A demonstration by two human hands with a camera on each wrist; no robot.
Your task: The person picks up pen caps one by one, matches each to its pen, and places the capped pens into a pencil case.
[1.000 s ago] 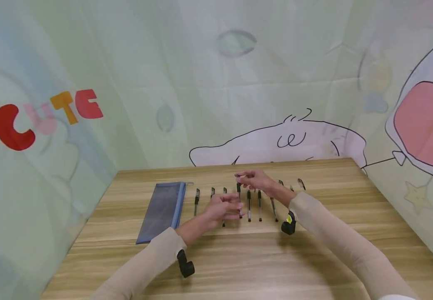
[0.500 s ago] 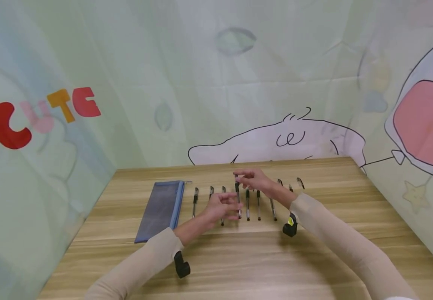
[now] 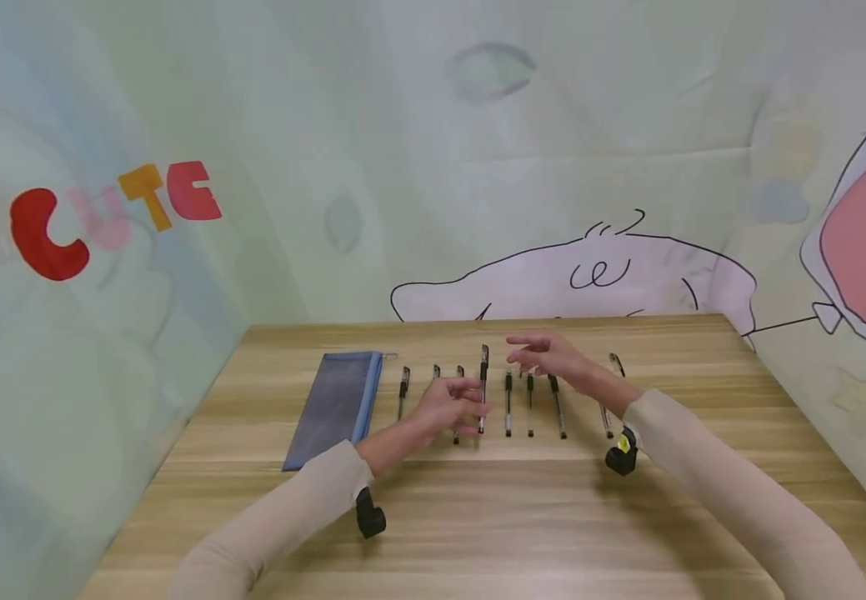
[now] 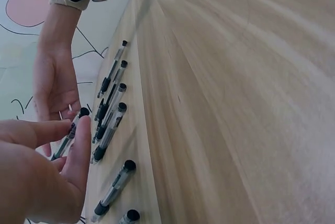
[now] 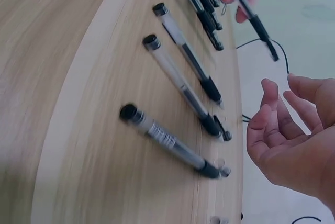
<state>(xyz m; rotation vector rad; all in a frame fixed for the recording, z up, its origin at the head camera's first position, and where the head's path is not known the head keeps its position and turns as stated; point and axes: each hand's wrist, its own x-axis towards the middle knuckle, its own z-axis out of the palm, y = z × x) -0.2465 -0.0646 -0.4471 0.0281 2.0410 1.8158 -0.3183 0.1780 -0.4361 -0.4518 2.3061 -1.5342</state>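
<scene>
My left hand (image 3: pixel 443 408) pinches a clear-barrelled black pen (image 3: pixel 484 367) near its lower end, between thumb and finger. The capped end points away toward the wall, and the pen is lifted above the table in the right wrist view. My right hand (image 3: pixel 556 358) is apart from that pen, its fingers loosely bent with nothing in them. Just below it lie several similar pens, among them one pen (image 3: pixel 508 408) closest to the held one and a slanting pen (image 3: pixel 558 412). Left of the held pen, another capped pen (image 3: pixel 404 385) lies on the table; my left hand partly hides others.
A blue zippered mesh pouch (image 3: pixel 335 400) lies flat at the left of the wooden table (image 3: pixel 493 517). Farther right are a pen (image 3: pixel 607 422), partly behind the right forearm, and a black clip-like piece (image 3: pixel 617 364). A printed curtain (image 3: pixel 327 125) rises behind the table.
My right hand has let go of the pen's capped end and moved right. The left hand keeps hold of the pen. The head view has shifted slightly.
</scene>
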